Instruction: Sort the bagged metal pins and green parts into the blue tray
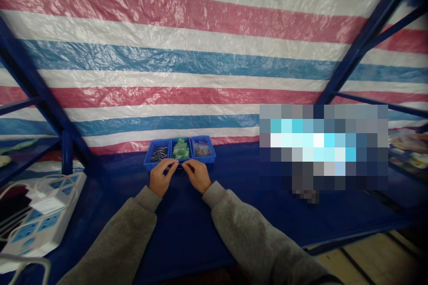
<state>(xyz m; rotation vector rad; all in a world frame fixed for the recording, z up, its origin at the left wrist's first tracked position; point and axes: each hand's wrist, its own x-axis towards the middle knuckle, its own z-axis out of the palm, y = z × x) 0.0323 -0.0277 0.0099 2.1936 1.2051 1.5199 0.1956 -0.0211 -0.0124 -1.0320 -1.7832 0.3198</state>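
Both my hands meet just in front of three small blue bins on the blue table. My left hand (162,177) and my right hand (198,174) each pinch a small thin part between fingertips; the part is too small to name. The left bin (157,150) holds small dark metal pieces. In the middle bin (181,148) lie green parts. Small greyish parts, possibly bagged, fill the right bin (202,147). Grey sleeves cover both my forearms.
A white and blue power strip (36,220) with white cables lies at the left. Blue metal frame posts (67,151) stand at left and right. A striped red, white and blue tarp (200,53) hangs behind. A blurred patch (323,147) covers part of the right side.
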